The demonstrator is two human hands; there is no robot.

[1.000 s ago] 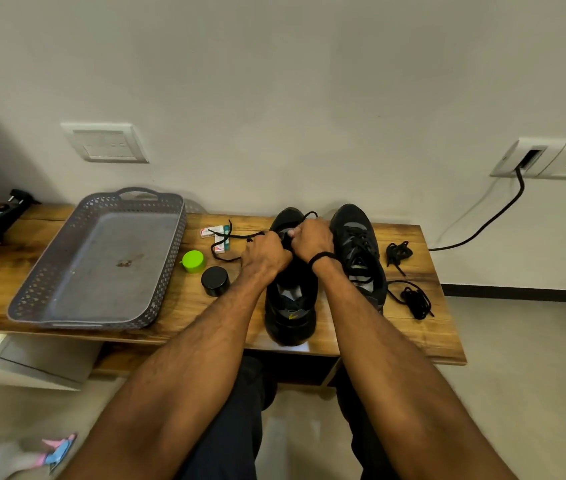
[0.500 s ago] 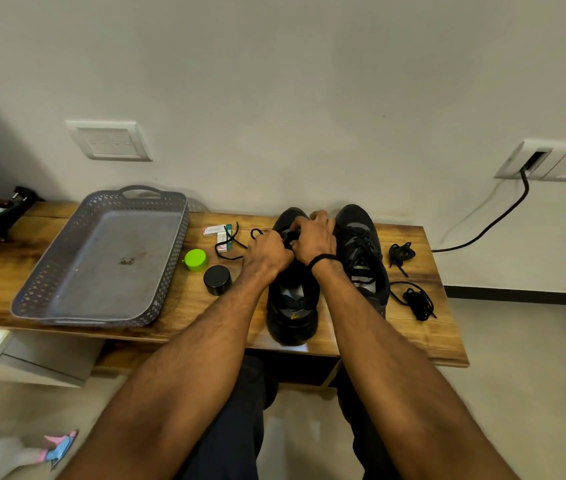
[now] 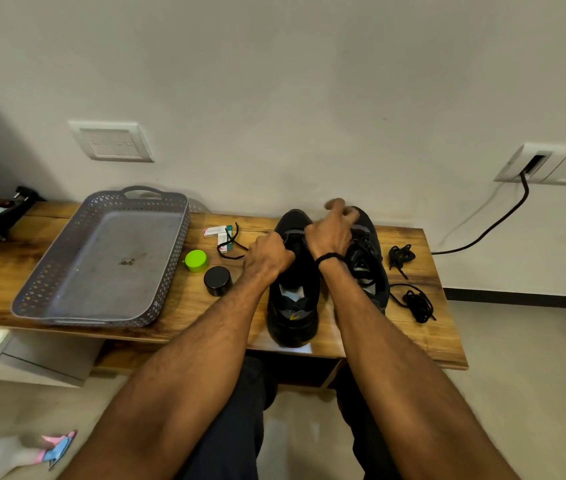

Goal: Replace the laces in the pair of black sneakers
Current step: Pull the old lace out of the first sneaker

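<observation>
Two black sneakers stand toes to the wall on a wooden bench [image 3: 413, 344]. My left hand [image 3: 267, 254] grips the upper of the left sneaker [image 3: 292, 310] near its eyelets. Above the toe of the right sneaker [image 3: 369, 268], which is laced, my right hand [image 3: 331, 230] is raised with blurred fingertips pinched, seemingly on the black lace. A loose end of that black lace [image 3: 229, 245] trails left of the shoe. Two bundled black laces lie right of the shoes, the far bundle [image 3: 401, 254] and the near bundle [image 3: 416, 304].
A grey perforated tray [image 3: 49, 299] sits at the bench's left. A green cap [image 3: 195, 260], a black round lid [image 3: 218, 280] and small white packets [image 3: 215, 232] lie between tray and shoes. A black cable [image 3: 503, 216] hangs from the wall socket. A spray bottle [image 3: 14, 455] lies on the floor.
My right hand has lifted up and back from the left sneaker's eyelets. The lace end trailing to the left has grown shorter. My left hand stays on the shoe.
</observation>
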